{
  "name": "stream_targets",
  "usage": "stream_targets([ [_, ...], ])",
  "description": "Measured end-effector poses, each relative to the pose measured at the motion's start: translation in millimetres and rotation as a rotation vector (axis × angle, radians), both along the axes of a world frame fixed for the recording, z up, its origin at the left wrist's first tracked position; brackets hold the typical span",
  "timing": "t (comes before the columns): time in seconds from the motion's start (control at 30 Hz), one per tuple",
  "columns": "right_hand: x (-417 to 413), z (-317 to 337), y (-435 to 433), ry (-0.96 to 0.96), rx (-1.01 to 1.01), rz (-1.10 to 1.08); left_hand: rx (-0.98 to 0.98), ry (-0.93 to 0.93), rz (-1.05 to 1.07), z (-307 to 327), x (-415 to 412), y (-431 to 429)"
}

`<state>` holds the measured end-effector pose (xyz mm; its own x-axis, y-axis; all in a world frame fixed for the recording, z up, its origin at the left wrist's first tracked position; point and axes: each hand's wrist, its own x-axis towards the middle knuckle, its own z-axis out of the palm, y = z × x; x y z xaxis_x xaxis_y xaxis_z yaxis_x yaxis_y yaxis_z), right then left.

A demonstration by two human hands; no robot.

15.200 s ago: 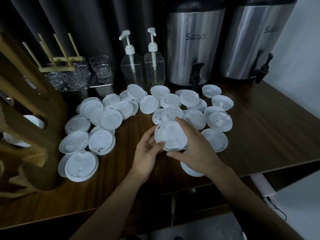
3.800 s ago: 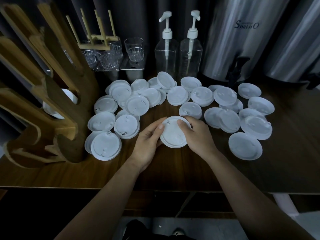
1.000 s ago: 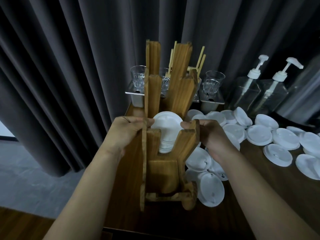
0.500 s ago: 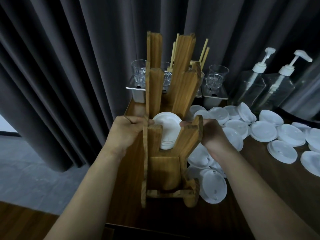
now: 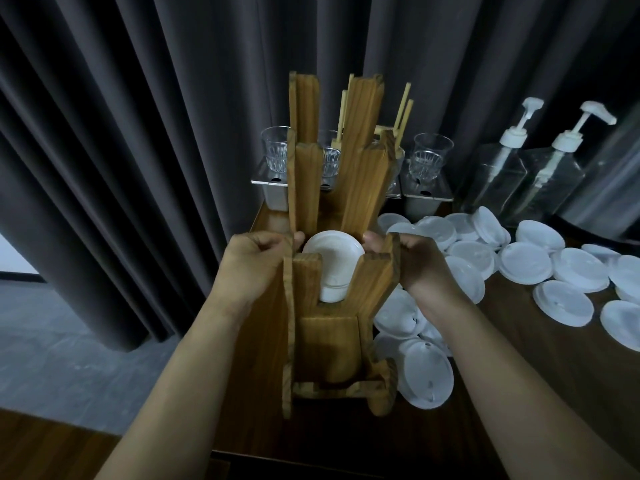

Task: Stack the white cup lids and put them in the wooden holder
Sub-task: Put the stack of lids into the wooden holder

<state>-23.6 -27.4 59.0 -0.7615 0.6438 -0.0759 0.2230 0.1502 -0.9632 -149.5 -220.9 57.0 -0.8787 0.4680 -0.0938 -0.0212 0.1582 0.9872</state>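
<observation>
Short stack of white round plastic cup lids (image 5: 332, 261) sits in the front slot of the slotted wooden holder (image 5: 329, 334). We note left-hand grip (image 5: 252, 265) and right-hand grip (image 5: 422, 261) pinching its edges. Many loose white lids (image 5: 568, 271) lie on the dark wooden table (image 5: 519, 358); we judge most of the work is left.

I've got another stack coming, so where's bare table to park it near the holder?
Bare table runs along the near edge, right of the holder, in front of the loose lids; the right forearm crosses it. Crowded: lids fill the stretch from the holder back to the pump bottles. Left of the holder, the table ends.
</observation>
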Motion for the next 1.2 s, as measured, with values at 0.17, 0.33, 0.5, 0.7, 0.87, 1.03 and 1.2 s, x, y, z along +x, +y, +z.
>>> stream_targets([
  [0.17, 10, 26, -3, 0.119, 0.011, 0.011, -0.025, 0.125, 0.045, 35, 8, 1],
  [0.33, 24, 50, -1, 0.256, 0.091, 0.037, 0.018, 0.287, 0.017, 73, 27, 8],
  [0.5, 43, 67, 6, 0.359, 0.125, 0.023, 0.014, 0.483, -0.021, 95, 49, 26],
  [0.7, 86, 81, 29, 0.436, 0.214, -0.056, 0.035, 0.6, -0.1, 104, 85, 69],
  [0.87, 135, 74, 64, 0.398, 0.206, -0.168, 0.057, 0.626, -0.23, 93, 127, 121],
  [1.03, 189, 57, 103, 0.317, 0.244, -0.269, -0.007, 0.573, -0.375, 69, 171, 175],
  [1.2, 242, 33, 137, 0.216, 0.29, -0.371, -0.059, 0.531, -0.481, 38, 213, 226],
])
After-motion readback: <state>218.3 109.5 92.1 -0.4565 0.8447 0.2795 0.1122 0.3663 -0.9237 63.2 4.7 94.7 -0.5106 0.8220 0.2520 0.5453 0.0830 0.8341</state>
